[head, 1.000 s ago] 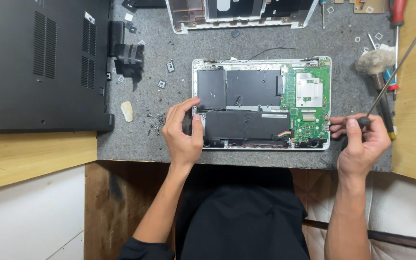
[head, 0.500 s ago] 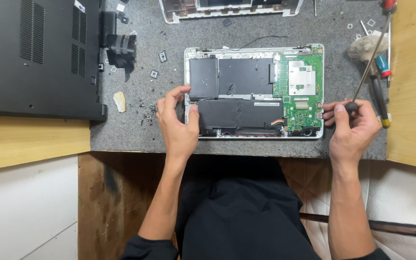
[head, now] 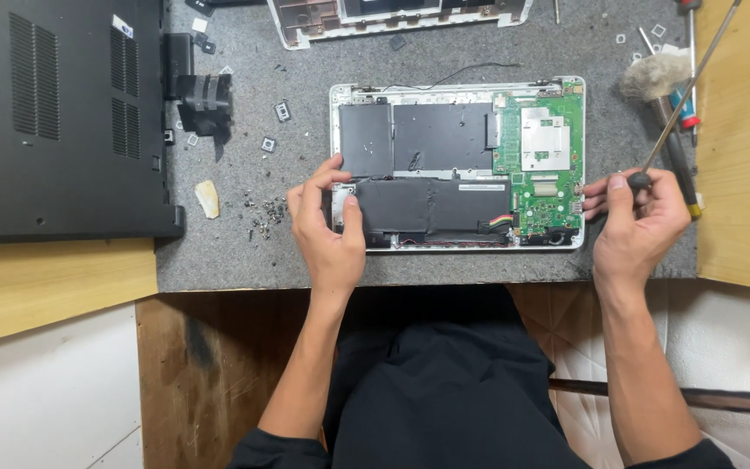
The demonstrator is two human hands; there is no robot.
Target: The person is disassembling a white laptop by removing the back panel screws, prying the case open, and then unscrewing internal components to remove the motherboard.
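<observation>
Head view: opened laptop point(head: 457, 165) on grey counter point(head: 245, 252), bottom cover off, battery point(head: 431, 207) not yet out; left hand point(head: 327, 230) grips its left edge, right hand point(head: 640, 217) closed around screwdriver point(head: 683, 95).

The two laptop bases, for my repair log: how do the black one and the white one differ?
The black laptop base lies closed, its vented cover on; the white laptop base lies open, showing battery and green board. The black one is larger and untouched; the left hand grips the white one. Both lie flat.

Grey mat point(head: 444, 269) carries opened laptop point(head: 457, 165), black cover point(head: 54, 122), probably screws point(head: 262, 213)
</observation>
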